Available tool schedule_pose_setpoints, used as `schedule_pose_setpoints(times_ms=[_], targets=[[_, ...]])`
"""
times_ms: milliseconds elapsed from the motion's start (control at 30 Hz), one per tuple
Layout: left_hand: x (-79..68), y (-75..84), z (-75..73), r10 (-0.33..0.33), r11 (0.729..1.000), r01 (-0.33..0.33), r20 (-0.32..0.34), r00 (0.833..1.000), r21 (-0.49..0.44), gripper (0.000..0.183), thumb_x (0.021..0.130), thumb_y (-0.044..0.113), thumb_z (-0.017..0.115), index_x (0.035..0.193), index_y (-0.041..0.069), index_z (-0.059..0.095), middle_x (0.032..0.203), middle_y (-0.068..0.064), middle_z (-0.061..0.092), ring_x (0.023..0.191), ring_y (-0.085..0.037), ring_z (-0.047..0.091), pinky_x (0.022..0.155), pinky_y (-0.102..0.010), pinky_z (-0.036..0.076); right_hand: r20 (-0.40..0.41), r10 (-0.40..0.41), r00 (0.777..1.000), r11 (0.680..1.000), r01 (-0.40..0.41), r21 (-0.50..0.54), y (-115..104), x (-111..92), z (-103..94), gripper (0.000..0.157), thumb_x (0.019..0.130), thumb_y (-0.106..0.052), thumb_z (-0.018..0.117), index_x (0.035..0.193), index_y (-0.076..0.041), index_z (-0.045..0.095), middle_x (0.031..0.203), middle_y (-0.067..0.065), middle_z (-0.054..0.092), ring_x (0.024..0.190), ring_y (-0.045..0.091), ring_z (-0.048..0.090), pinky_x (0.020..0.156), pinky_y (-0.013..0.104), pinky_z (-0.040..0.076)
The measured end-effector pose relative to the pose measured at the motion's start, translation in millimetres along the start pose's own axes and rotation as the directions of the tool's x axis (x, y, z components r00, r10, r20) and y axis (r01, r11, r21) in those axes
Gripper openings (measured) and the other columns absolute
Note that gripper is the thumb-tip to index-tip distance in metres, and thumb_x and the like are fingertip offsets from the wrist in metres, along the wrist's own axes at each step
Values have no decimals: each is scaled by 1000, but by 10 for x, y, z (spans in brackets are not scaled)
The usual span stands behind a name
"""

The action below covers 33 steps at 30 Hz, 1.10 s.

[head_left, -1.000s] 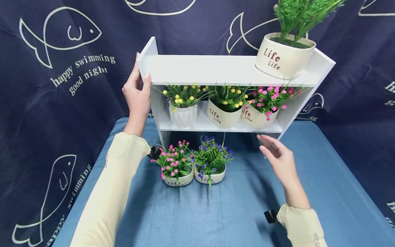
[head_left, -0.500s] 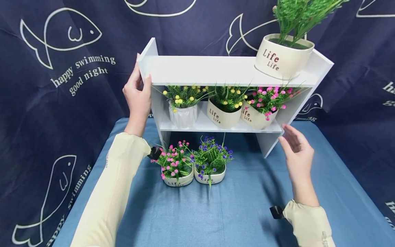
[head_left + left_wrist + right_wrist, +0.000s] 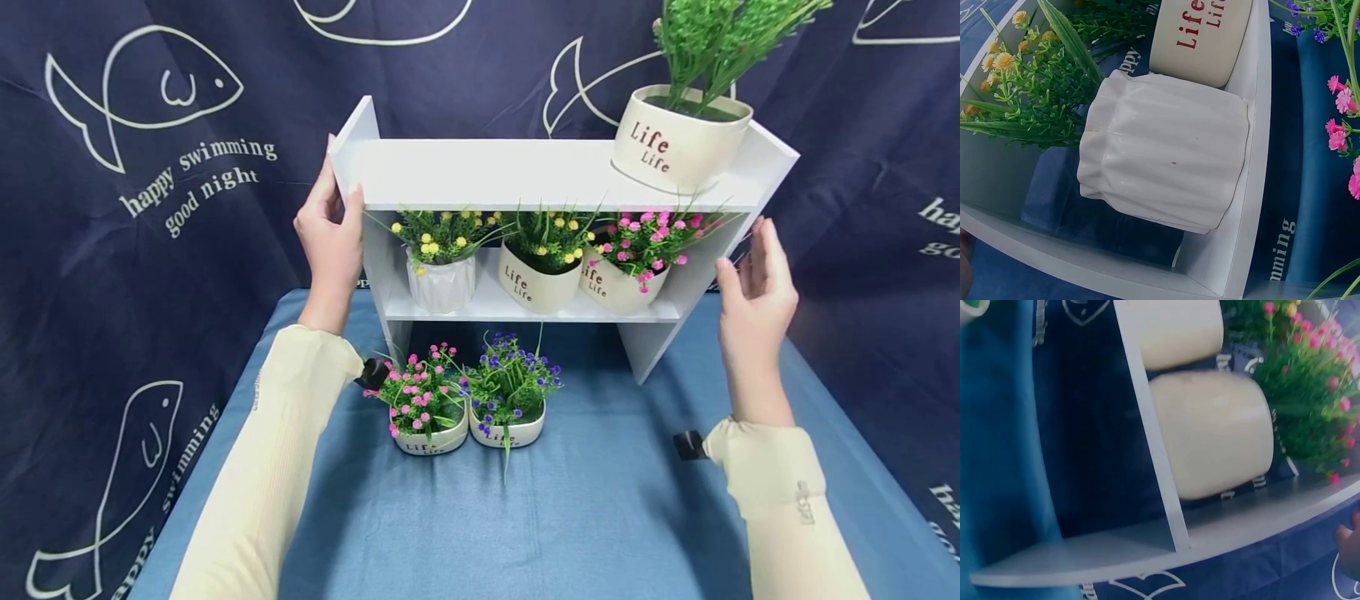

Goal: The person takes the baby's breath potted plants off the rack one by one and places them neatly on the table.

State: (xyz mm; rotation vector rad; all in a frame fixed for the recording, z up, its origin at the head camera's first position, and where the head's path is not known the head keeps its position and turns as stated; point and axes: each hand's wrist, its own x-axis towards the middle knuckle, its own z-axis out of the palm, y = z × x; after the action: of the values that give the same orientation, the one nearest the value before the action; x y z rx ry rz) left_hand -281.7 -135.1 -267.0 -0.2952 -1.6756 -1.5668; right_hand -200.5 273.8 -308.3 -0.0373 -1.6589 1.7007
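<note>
The white shelf [image 3: 487,171] lies straight ahead of the person and between the two hands, its long axis running from left to right, so that each hand has one end of it. The left hand [image 3: 330,233] is the nearer one: it grips the left side panel [image 3: 354,146], the thumb at the front edge and the other fingers on the outer face. The right hand [image 3: 759,308] is just beside the right side panel [image 3: 697,262], on its outer side; its fingers are loosely bent and seem to grasp nothing, though whether a fingertip touches the panel one cannot tell. On the middle board, the white fluted pot [image 3: 442,283] is closest to the left hand, and the cream pot with pink flowers [image 3: 624,287] is closest to the right.
</note>
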Motion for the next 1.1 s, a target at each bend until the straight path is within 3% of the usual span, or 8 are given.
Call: schedule_pose_setpoints(times_ms=[67,167,300,400,467,667,900,1100], targets=[[-2,16,5,-13,1000,13,2,1000,2,49,92,1,58,140,12,51,141,-2,55,124,-9,57,103,-24,48,13,-8,1000,1000,8,-28,0,108,17,65,89,8,58,148,-9,37,155,8,38,144,12,34,118,22,26],[-18,91,11,-39,999,39,8,999,7,49,93,0,57,140,10,49,142,-4,54,126,-11,56,105,-25,47,19,-37,999,985,40,-170,54,241,40,64,89,6,58,147,-16,40,152,8,43,140,13,40,114,24,35],[-45,211,11,-42,999,42,21,999,4,49,92,-2,54,140,5,48,143,-8,52,127,-14,56,105,-26,46,-6,-92,996,906,82,-415,159,336,64,52,91,-3,60,138,-23,54,136,8,60,119,3,59,94,15,50],[-38,195,1,-21,1000,21,25,999,-5,49,92,-4,54,140,4,48,143,-9,52,126,-15,57,105,-27,47,-19,-130,991,863,104,-493,206,352,76,40,91,-7,60,128,-21,63,123,11,68,97,-9,64,76,5,50],[-19,140,-8,-11,1000,11,29,1000,-16,50,91,-4,55,140,4,48,143,-8,52,126,-15,57,105,-27,47,-15,-153,988,856,125,-502,219,350,83,36,91,-7,58,124,-19,65,119,12,69,88,-15,62,70,2,47],[25,25,-42,2,997,3,54,999,-80,51,90,-6,56,140,5,49,145,-8,51,129,-16,55,108,-28,44,-9,-168,986,850,140,-507,219,333,93,37,90,-7,57,124,-19,66,117,15,70,83,-20,59,74,3,49],[45,76,-55,-61,992,70,89,994,-104,54,89,-10,55,140,5,49,143,-9,53,128,-15,55,107,-28,45,-21,-163,986,849,129,-513,229,310,80,37,89,-5,58,122,-18,66,113,16,71,81,-21,58,75,4,50],[64,191,-44,-115,989,121,65,991,-90,54,87,-7,60,139,4,50,144,-8,52,130,-15,54,107,-29,45,-12,-173,985,851,143,-506,215,331,78,38,87,-4,59,122,-19,67,112,13,72,82,-20,59,74,3,50]])
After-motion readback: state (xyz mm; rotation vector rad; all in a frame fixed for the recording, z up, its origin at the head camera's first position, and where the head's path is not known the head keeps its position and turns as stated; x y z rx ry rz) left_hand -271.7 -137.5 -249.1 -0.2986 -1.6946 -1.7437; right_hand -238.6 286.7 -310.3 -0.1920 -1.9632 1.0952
